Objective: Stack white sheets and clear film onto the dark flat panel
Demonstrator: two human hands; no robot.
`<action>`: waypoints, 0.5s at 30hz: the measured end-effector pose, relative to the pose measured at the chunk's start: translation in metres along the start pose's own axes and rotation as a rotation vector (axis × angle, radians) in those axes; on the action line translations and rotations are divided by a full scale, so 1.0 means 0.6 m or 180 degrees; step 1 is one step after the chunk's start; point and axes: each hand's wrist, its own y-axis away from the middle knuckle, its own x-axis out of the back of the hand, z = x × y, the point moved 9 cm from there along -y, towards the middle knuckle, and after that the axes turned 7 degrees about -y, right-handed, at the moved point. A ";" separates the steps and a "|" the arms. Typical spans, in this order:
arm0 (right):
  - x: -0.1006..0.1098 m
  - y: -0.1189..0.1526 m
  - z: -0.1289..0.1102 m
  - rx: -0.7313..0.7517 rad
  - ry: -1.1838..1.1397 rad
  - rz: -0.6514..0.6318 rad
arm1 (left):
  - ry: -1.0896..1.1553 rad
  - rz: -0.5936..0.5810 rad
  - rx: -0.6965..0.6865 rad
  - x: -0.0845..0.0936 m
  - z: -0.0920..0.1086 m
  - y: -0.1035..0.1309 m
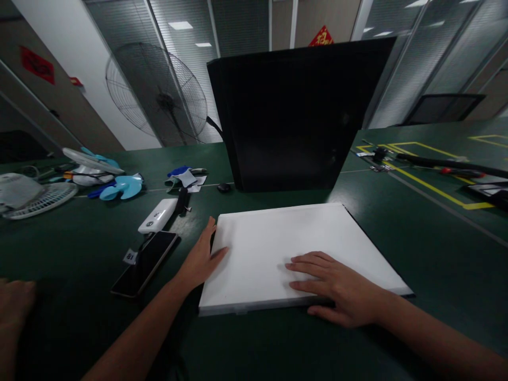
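The bench [246, 344] is the largest item; its surface is dark green, with yellow line markings at the right. A large wire fan [164, 100] stands beyond its far side, at left. A black box [293, 121] stands upright on the bench, leaning slightly, directly behind the white board [270, 238]. The white board lies flat at the centre of the bench, in front of the box and between the hands; a dark edge shows along its right side.

Left hand [202, 259]: grip open, fingers along the board's left edge, thumb on its top face. Right hand [337, 288]: grip open, palm down, fingers resting on the top face near the front edge, thumb extended past that edge. A co-worker's hand [16, 301] is at the far left of the bench.

A white fan grille [45, 201] lies at the left. A dark phone [146, 264] lies left of the left hand, with a numbered tag [130, 256] at its side. A white power bank [157, 216] lies just behind the phone. Light-blue fan blades [122, 187] lie farther left. A small black mouse [224, 188] sits near the box's lower left corner.
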 end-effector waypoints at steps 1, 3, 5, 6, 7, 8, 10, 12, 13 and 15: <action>0.001 0.000 0.002 -0.0056 -0.0032 -0.0009 | -0.0095 -0.0018 -0.0032 -0.001 0.001 0.000; 0.000 -0.001 0.005 -0.0115 -0.0126 -0.0015 | -0.0274 -0.0096 -0.0139 -0.004 0.005 -0.002; -0.002 -0.002 0.006 -0.0127 -0.0181 -0.0029 | -0.0363 -0.0160 -0.0259 -0.009 0.007 -0.003; -0.003 -0.002 0.007 -0.0128 -0.0183 -0.0044 | -0.0376 -0.0167 -0.0295 -0.010 0.007 -0.004; -0.005 -0.002 0.007 -0.0127 -0.0181 -0.0060 | -0.0375 -0.0155 -0.0313 -0.011 0.007 -0.005; -0.006 -0.002 0.008 -0.0129 -0.0180 -0.0068 | -0.0363 -0.0136 -0.0318 -0.010 0.005 -0.005; -0.007 -0.001 0.011 -0.0134 -0.0185 -0.0072 | -0.0330 -0.0114 -0.0322 -0.010 0.003 -0.006; -0.006 0.000 0.013 -0.0154 -0.0181 -0.0049 | -0.0319 -0.0131 -0.0337 -0.010 0.003 -0.006; -0.006 0.001 0.014 -0.0165 -0.0176 -0.0044 | -0.0329 -0.0146 -0.0346 -0.011 0.003 -0.005; -0.006 0.004 0.017 -0.0198 -0.0187 -0.0031 | -0.0372 -0.0163 -0.0360 -0.011 0.004 -0.004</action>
